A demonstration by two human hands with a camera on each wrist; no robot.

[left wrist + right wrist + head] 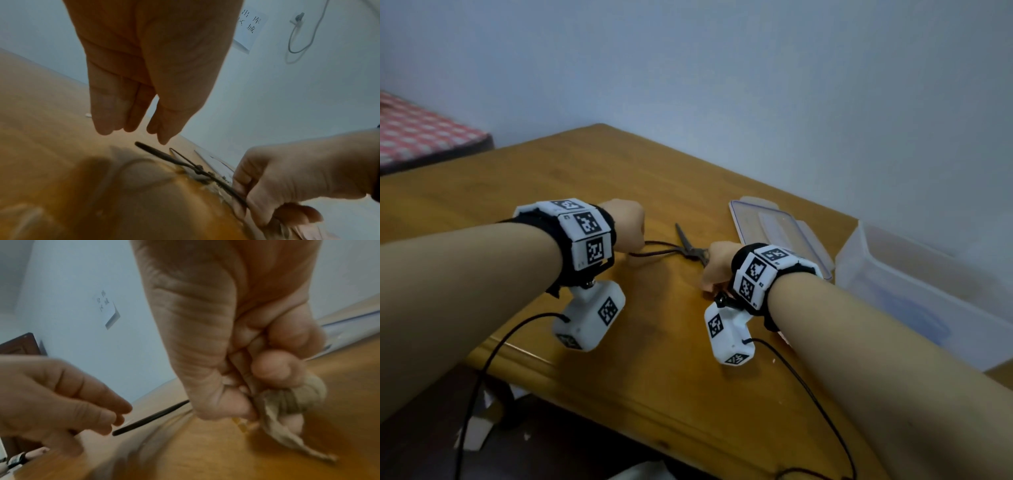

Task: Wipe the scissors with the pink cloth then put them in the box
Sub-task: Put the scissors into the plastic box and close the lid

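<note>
head view, from the left: a bed with a red checked cover (pixel 417 133) sits at the far left beyond the wooden table (pixel 592 171). the left hand (pixel 625 224) hovers over the handle end of the scissors (pixel 685 245); in the left wrist view its fingers (pixel 107 116) hang straight and relaxed, close together, just above the dark handle loops and holding nothing. the scissors lie low over the middle of the table, loops pointing left, one blade tip pointing to the far side, blades spread apart. the right hand (pixel 717 265) is just right of the pivot, curled round the pink cloth (pixel 287 421), which is bunched in its fist with a corner trailing down onto the table; in the left wrist view this hand also closes round one scissor blade, though how far the cloth wraps the metal cannot be told. farther right lies a clear lid (pixel 779 231) flat on the table, and at the right edge stands the clear plastic box (pixel 914 291), open-topped, well apart from the scissors.
</note>
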